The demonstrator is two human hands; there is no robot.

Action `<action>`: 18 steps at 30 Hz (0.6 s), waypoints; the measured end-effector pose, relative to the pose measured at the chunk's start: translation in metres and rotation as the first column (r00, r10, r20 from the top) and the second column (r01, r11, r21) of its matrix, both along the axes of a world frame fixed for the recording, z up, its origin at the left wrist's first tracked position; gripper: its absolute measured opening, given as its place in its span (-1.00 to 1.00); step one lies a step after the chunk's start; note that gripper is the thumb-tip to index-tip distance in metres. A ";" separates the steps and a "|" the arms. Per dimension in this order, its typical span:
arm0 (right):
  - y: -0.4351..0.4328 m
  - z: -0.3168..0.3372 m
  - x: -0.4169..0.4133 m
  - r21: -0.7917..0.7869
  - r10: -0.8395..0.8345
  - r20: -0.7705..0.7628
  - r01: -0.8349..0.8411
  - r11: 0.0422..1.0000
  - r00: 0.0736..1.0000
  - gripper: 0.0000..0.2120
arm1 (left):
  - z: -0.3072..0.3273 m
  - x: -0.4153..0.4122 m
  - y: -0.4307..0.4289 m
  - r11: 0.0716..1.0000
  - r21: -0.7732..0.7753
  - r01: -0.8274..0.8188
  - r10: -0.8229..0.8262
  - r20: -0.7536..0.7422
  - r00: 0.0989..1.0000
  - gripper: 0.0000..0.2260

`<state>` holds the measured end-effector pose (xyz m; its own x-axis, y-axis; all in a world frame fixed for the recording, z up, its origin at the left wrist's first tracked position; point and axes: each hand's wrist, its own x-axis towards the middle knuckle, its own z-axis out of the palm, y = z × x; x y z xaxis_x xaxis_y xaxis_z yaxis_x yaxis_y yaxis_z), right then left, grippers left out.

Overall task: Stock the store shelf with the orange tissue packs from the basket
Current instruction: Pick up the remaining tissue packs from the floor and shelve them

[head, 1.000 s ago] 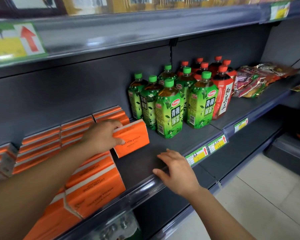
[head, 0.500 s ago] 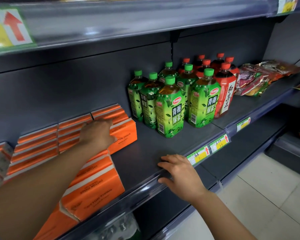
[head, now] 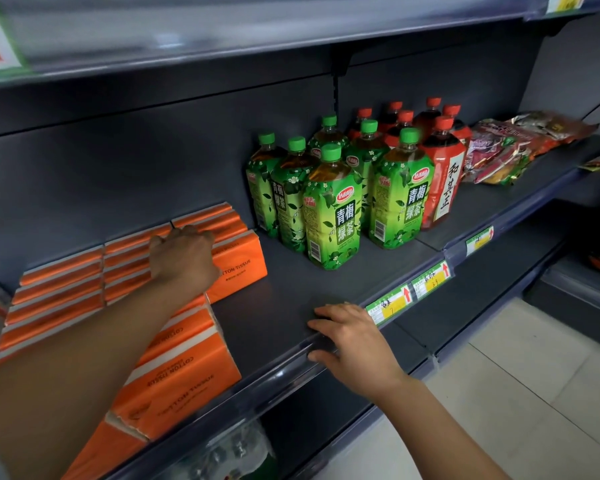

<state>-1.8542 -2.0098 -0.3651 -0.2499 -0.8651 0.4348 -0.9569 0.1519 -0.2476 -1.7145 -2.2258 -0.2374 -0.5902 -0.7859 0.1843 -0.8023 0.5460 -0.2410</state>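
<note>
An orange tissue pack (head: 244, 266) stands on the dark shelf (head: 291, 299), pushed against the rows of orange packs (head: 59, 282) at the back left. My left hand (head: 184, 258) lies over its top with the fingers curled over the far edge, holding it. More orange packs (head: 187, 372) lie at the shelf's front left under my forearm. My right hand (head: 354, 341) rests flat on the shelf's front rail with the fingers spread. The basket is not in view.
Green tea bottles (head: 329, 209) stand right of the held pack, with red-capped bottles (head: 440, 174) and snack bags (head: 506, 147) further right. Price tags (head: 388, 303) line the rail. Another shelf runs overhead and one below. Bare shelf lies between packs and bottles.
My left hand moved the tissue pack back and left until it stood against the rear row. My right hand slid slightly along the front rail.
</note>
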 end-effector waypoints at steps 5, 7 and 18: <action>0.000 -0.001 0.001 -0.005 -0.001 0.006 0.001 1.000 1.000 -0.54 | 0.004 -0.001 0.014 0.998 -0.035 0.055 -0.056 -0.017 0.998 -0.45; 0.001 -0.002 0.001 0.002 -0.005 0.002 0.005 1.000 1.000 -0.56 | 0.006 -0.005 0.029 0.988 -0.086 0.125 -0.126 -0.003 0.992 -0.49; 0.054 -0.005 0.010 0.076 -0.272 0.070 0.267 0.961 0.960 -0.24 | -0.005 -0.020 0.146 0.894 0.062 0.444 -0.447 0.052 0.893 -0.69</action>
<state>-1.8441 -1.9562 -0.3706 -0.5090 -0.7866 0.3495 -0.8560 0.4199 -0.3016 -1.7345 -2.0801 -0.2423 -0.8897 -0.4445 0.1043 -0.4561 0.8547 -0.2479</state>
